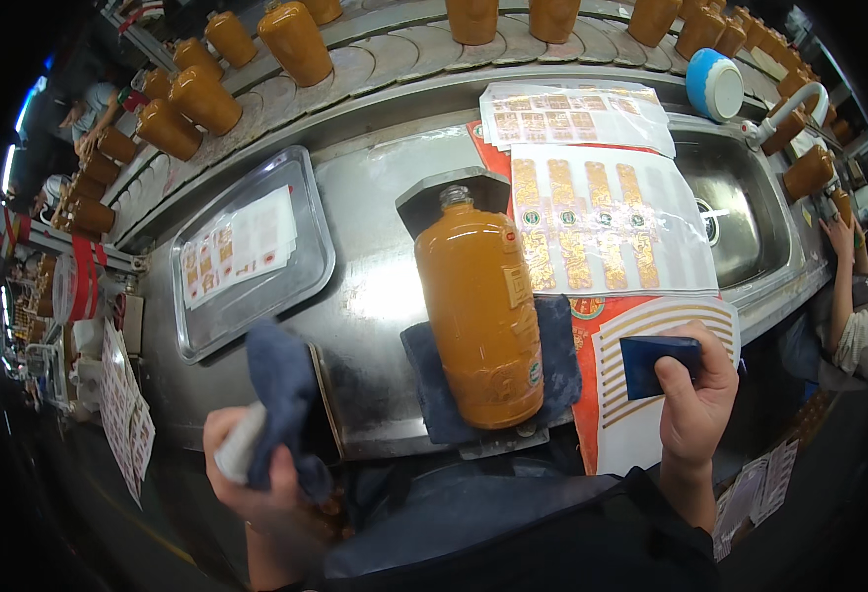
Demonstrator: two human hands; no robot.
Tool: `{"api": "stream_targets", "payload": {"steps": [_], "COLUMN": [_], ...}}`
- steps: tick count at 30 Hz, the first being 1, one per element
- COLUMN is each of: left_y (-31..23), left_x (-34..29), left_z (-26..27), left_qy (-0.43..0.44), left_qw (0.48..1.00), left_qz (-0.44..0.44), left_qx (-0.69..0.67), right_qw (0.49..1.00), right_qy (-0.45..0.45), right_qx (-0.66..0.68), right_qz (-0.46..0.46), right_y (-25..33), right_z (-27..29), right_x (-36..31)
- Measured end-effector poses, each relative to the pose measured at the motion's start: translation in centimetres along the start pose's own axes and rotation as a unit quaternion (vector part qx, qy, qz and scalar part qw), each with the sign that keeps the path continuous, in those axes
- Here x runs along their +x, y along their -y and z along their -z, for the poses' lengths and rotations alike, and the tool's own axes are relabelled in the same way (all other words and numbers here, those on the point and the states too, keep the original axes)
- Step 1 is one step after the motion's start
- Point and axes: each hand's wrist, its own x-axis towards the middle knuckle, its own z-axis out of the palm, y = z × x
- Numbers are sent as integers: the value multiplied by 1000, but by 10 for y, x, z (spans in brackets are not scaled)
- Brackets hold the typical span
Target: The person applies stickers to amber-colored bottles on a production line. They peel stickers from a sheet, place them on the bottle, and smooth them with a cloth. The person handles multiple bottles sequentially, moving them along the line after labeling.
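Observation:
A large glossy orange-brown bottle with a clear glass neck lies in front of me, neck pointing away. Its base end rests on a folded dark blue cloth, and its neck end lies by an angled metal rest. To the left of it, my left hand is closed around a dark blue rag, blurred by motion. A whitish piece, too blurred to name, is in the same grip. My right hand pinches a flat dark blue scraper above a sheet of curved gold strips.
Gold label sheets cover the steel table's right side, beside a sink with a white faucet. A metal tray holds small labels. Behind runs a conveyor with several brown bottles. Another person's hand is at far right.

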Motion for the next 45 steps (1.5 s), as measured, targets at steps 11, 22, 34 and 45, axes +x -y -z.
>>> {"api": "stream_targets", "payload": {"steps": [11,22,34,45], "left_y": [-66,2,-45,-58], "left_x": [78,13,9,12], "left_z": [-154,-60,-109,-125], "left_qy": [302,-4,242,197], "left_qw": [846,996,960,973], "left_qz": [-412,-36,50,17], "left_qx": [-153,-81,-130,-121], "right_qw": [987,993,862,788], "right_qy": [-143,-88,253,300], "right_qx": [71,55,-315,-401], "right_qz": [-2,-50,305,358], "right_y": [-12,-9,26,43], "right_z": [39,33,-55,-61], "right_x": [-25,-42,12,29]}}
